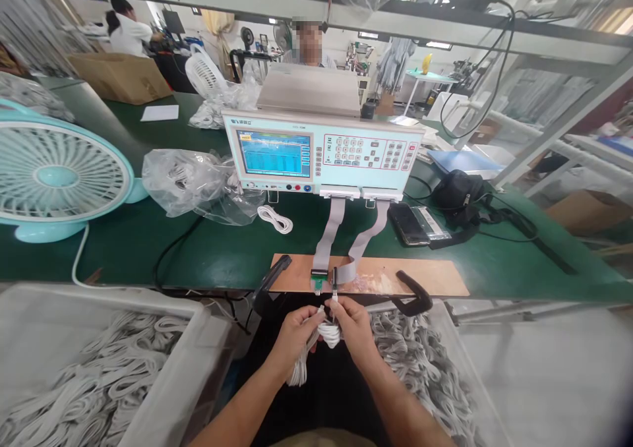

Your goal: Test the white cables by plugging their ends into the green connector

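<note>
A bundled white cable (328, 335) hangs between my two hands, its coils drooping below the fingers. My left hand (299, 331) pinches one white plug end of the cable, just below a small green circuit board (319, 281). At the other end, my right hand (350, 323) is closed on a white connector that meets or nearly meets the right-hand test socket (335, 282); the exact contact is too small to tell. Grey ribbon cables (328, 236) run from both sockets up to a tester (324, 150) with a lit blue screen.
A wooden strip (410, 275) lies along the table edge, held by black clamps (414, 294). Left and right stand white bins (185, 355) full of coiled cables. A fan (59, 173), plastic bags (188, 180), a loose coiled cable (275, 219) and a phone (408, 223) are on the table.
</note>
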A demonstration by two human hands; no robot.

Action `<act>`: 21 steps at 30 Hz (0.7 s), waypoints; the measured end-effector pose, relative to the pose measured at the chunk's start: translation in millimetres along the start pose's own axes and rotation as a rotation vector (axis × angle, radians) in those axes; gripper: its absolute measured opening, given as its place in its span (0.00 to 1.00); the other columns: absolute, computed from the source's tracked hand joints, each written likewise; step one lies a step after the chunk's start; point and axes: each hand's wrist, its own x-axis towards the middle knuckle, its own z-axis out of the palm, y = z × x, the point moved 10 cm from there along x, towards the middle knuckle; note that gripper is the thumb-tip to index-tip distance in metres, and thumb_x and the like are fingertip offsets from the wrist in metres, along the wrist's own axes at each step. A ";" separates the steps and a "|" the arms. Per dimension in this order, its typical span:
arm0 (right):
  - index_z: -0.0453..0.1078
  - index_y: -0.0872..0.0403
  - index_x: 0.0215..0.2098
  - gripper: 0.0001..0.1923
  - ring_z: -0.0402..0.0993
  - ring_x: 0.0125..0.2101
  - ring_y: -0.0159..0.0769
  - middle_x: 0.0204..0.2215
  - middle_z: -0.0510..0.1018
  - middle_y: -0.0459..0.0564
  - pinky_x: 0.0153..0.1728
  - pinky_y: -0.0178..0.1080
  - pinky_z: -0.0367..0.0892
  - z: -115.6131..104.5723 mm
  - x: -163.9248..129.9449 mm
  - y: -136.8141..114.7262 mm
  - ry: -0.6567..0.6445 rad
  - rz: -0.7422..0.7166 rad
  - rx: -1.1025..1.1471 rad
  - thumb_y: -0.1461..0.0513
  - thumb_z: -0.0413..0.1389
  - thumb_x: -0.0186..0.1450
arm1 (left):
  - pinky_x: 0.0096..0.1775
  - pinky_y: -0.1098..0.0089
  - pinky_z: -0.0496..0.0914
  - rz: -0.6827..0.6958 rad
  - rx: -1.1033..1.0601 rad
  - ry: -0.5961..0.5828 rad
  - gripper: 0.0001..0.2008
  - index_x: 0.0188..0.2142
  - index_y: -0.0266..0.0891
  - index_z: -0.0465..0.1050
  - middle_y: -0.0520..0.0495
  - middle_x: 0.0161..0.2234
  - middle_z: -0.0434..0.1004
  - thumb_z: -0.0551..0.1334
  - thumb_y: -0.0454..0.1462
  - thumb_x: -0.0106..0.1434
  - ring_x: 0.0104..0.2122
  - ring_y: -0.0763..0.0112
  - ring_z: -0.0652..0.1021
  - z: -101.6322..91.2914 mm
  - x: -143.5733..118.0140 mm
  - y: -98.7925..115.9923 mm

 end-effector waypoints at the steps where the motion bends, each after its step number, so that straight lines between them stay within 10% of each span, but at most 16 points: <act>1: 0.74 0.58 0.28 0.14 0.58 0.21 0.29 0.19 0.67 0.43 0.23 0.32 0.54 1.3 0.2 1.0 -0.005 0.018 0.022 0.53 0.57 0.59 | 0.15 0.79 0.57 0.007 0.029 -0.025 0.16 0.26 0.35 0.70 0.55 0.15 0.65 0.62 0.48 0.55 0.12 0.81 0.63 0.1 0.1 2.5; 7: 0.74 0.58 0.27 0.16 0.54 0.17 0.27 0.16 0.65 0.42 0.20 0.32 0.50 7.5 2.3 14.3 0.000 0.174 0.224 0.52 0.61 0.56 | 0.17 0.79 0.57 0.027 0.174 -0.200 0.16 0.21 0.35 0.67 0.54 0.15 0.64 0.59 0.45 0.58 0.14 0.80 0.64 4.8 -1.2 22.2; 21: 0.75 0.56 0.28 0.13 0.67 0.27 0.35 0.23 0.74 0.47 0.31 0.35 0.61 12.9 4.7 3.9 -0.056 0.151 0.273 0.53 0.61 0.58 | 0.17 0.78 0.58 0.213 0.002 0.105 0.13 0.21 0.34 0.69 0.54 0.21 0.61 0.60 0.41 0.57 0.18 0.80 0.64 -4.8 4.3 35.0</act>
